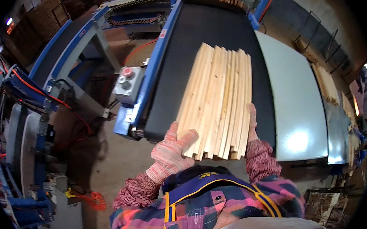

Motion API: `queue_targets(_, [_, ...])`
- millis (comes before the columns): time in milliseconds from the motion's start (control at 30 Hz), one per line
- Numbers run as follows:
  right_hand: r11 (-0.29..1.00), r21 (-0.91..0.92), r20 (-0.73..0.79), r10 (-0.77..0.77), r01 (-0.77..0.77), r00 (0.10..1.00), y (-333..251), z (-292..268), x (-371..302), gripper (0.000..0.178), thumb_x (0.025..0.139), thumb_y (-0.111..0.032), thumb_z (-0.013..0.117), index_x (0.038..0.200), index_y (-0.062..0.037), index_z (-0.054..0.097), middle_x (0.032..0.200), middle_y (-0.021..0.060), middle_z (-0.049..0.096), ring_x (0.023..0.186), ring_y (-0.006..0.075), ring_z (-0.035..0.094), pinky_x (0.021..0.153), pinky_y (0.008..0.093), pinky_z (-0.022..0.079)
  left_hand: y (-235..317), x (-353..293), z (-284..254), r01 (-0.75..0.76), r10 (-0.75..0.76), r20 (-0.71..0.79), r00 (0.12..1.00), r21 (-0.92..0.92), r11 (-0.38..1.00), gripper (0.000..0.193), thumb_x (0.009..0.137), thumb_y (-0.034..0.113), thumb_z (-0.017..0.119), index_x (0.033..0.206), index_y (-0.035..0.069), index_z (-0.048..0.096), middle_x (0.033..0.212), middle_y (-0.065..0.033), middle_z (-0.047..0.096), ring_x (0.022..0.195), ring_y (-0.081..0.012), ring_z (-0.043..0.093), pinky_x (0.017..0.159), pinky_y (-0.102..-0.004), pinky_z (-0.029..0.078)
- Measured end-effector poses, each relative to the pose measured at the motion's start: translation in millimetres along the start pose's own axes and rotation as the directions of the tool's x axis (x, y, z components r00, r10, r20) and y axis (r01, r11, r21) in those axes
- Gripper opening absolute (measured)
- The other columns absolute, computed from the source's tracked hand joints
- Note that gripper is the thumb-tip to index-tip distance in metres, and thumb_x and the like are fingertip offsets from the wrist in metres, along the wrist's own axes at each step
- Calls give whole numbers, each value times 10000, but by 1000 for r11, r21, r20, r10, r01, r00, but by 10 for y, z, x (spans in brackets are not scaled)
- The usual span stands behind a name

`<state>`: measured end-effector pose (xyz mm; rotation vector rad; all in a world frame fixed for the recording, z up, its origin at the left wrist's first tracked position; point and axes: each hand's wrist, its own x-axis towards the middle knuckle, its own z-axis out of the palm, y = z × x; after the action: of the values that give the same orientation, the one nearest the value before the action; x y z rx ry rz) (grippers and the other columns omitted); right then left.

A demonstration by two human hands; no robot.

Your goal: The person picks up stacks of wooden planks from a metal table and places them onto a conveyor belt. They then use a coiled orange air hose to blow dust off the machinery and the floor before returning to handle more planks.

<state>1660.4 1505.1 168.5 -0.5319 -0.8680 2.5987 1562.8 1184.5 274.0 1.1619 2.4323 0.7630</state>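
Between my two gloved hands is a bundle of pale wooden strips [216, 99], set side by side with uneven ends. My left hand [173, 151], in a pinkish knit glove, clasps the bundle's near left corner, thumb on top. My right hand [252, 122] presses against its right side and is partly hidden behind the wood. The bundle lies over the near part of a black conveyor belt [195, 33], its near ends jutting past the belt's front edge. Whether the bundle rests on the belt or is held just above it, I cannot tell.
A control box [128, 83] with a red button sits on the belt's blue left frame. A smooth pale side table [295, 106] adjoins the belt's right side. More wooden strips [326, 83] lie beyond it. Another conveyor [66, 46] and machinery with red hoses stand at left.
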Motion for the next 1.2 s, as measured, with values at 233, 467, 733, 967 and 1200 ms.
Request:
queue_targets(233, [955,-296,-45,-39,24,998,654,768,692,654,927,-564,512,1320,-42,528,1224,123,624,1059,216,615,932,346,503,-1139,-254,-177,28,-54,-336,940,-84,996,743,604,195,803,1311,211,573,1430,-275,412,1250,-369,519,980,-392,489])
queue_targets(467, [-272,-958,-112,77,-87,991,-5,933,940,847,814,-760,456,1301,-77,572,1227,220,611,1179,379,553,1004,430,425,-832,-173,-203,140,-118,-88,989,318,938,822,692,348,760,1430,263,407,1468,-318,293,1185,-429,533,907,-443,517])
queue_targets(733, [-60,-991,-116,-83,-121,990,-2,919,680,841,768,-701,575,1304,-53,555,1319,232,535,1236,368,512,1039,422,402,-448,-31,-327,-358,408,-489,771,198,913,623,729,67,595,1329,-68,493,1474,-189,372,1351,-351,366,1103,-444,333])
queue_targets(967, [696,-713,214,336,-88,917,451,-216,33,309,889,-333,651,1127,-137,653,932,58,663,832,235,608,699,371,489,1245,647,665,-506,478,-313,821,-10,862,656,738,118,665,1359,-7,490,1403,-249,430,1289,-405,426,1103,-481,310])
queue_targets(1200, [375,-877,-205,272,-300,940,-514,-1835,-2825,725,870,-660,475,1366,-133,525,1326,147,565,1236,314,514,1028,387,406,2608,994,1990,-768,759,-128,639,-56,638,630,701,119,711,1302,22,549,1365,-244,461,1238,-421,458,1025,-496,403])
